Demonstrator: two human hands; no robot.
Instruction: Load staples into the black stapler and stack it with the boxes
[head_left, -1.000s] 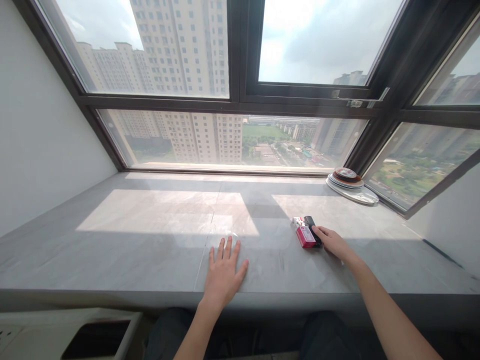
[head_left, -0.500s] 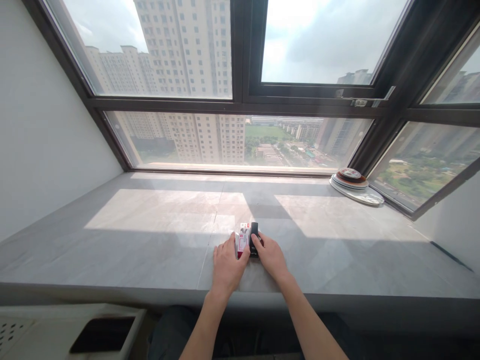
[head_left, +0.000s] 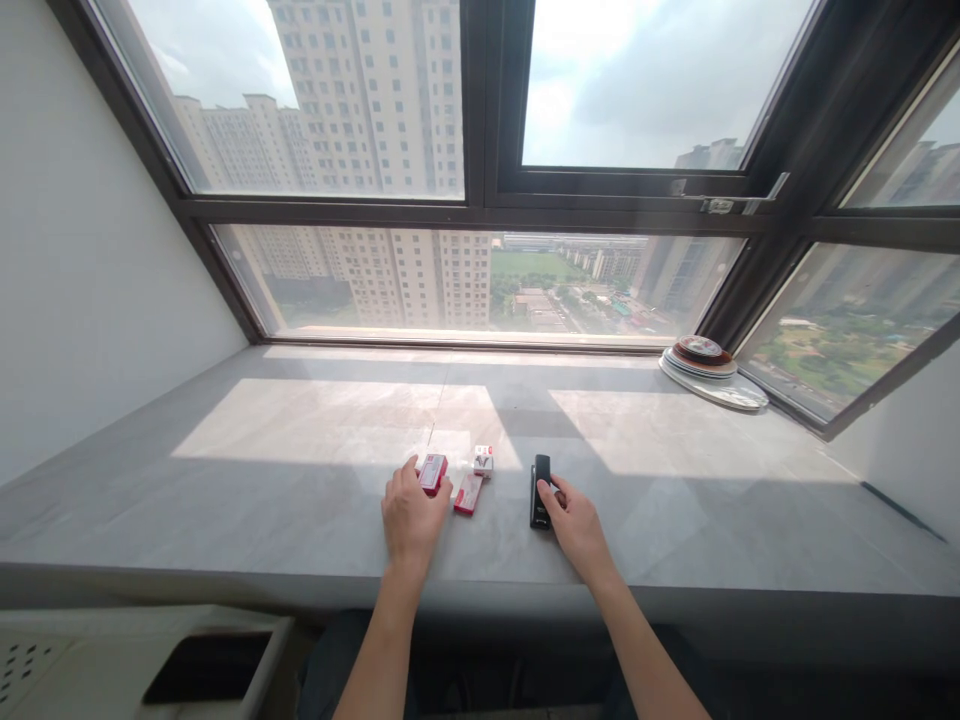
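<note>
A small red and white box point(head_left: 433, 473) is between the thumb and fingers of my left hand point(head_left: 414, 515), left of the middle of the sill. To its right a second red and white box point(head_left: 468, 495) lies on the stone, and a white box with a dark mark point(head_left: 483, 461) sits just behind it. My right hand point(head_left: 576, 522) grips a black stapler point(head_left: 541, 492), which points away from me on the surface, with my thumb on its top. The fingers of my right hand are partly hidden behind it.
A stack of plates point(head_left: 705, 365) stands at the far right corner by the window. The grey stone sill point(head_left: 300, 520) ends at a front edge close to my wrists. A thin dark strip point(head_left: 903, 511) lies at the right wall.
My hands have moved apart. The left carried one red and white box leftwards, and the right took the stapler to the right. Two boxes now lie uncovered between them.
</note>
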